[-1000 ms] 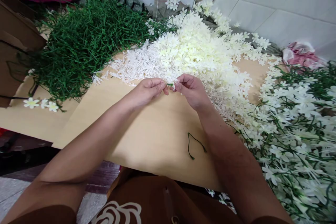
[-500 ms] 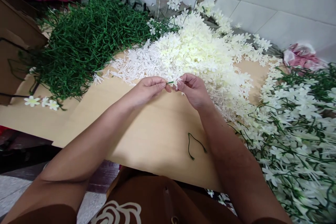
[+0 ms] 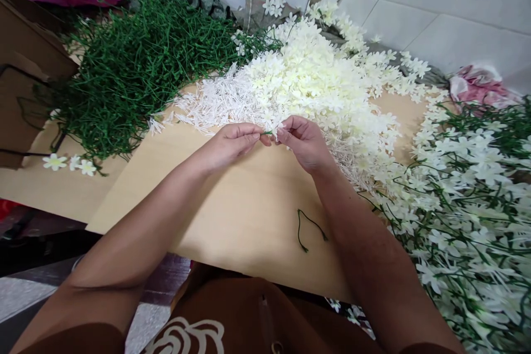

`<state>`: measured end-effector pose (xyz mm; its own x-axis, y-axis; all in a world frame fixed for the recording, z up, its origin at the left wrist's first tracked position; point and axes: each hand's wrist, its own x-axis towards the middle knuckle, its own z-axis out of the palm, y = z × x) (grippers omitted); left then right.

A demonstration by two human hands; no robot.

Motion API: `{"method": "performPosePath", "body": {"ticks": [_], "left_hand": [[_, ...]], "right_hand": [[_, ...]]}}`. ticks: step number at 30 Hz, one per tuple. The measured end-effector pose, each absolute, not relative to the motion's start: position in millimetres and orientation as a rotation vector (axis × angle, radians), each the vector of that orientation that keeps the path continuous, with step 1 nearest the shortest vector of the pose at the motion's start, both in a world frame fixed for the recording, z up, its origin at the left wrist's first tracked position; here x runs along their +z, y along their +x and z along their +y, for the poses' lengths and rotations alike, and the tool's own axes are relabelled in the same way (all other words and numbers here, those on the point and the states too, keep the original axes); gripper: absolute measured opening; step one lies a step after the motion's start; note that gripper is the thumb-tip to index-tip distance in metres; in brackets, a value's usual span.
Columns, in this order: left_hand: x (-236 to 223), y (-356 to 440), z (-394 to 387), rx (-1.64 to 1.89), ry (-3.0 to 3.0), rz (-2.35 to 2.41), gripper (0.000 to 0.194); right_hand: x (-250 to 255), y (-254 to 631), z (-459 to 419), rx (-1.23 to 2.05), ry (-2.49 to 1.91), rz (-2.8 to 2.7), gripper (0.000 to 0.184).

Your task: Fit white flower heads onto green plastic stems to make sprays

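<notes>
My left hand (image 3: 238,142) pinches a green plastic stem (image 3: 266,133) between thumb and forefinger, its tip pointing right. Close against it, my right hand (image 3: 303,141) is closed on a small white artificial flower (image 3: 275,131), mostly covered by the fingers. Stem and flower meet between the two hands; whether they are joined I cannot tell. Just beyond the hands lies a pile of white artificial flowers (image 3: 315,72), with thin white stamens (image 3: 226,97) heaped at its left side. A single bent green stem (image 3: 310,221) rests on the board nearer my body.
A large heap of green stems (image 3: 153,61) fills the back left beside a cardboard box (image 3: 35,77). Flowers on green stems (image 3: 468,199) are massed along the right. A few loose flowers (image 3: 55,161) lie at far left. A tiled wall (image 3: 415,0) stands behind.
Both hands keep their grip, and the fingertips have come very slightly closer together. The camera view has shifted a little; the piles are unchanged.
</notes>
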<state>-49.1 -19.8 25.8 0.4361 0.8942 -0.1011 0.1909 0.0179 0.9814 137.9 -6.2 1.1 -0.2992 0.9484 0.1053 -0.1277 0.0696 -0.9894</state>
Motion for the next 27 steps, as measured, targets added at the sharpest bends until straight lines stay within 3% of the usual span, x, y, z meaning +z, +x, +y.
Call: {"method": "performPosePath", "body": {"ticks": [13,20,27], "left_hand": [[27.4,-42.4,-20.1,0.771,1.627,1.034,0.052],[22.5,-42.6,-17.7,0.768,1.602,0.986,0.049],[18.6,-42.6,-15.9,0.791,1.665,0.982,0.045]], "right_hand": [[5.1,134.0,-11.1,1.255,-0.998,-1.511,0.048],[-2.7,131.9,-8.2,1.42,-0.896,-1.428,0.046],[-2.3,129.7,-9.2,1.344,-0.892,-1.424,0.044]]}}
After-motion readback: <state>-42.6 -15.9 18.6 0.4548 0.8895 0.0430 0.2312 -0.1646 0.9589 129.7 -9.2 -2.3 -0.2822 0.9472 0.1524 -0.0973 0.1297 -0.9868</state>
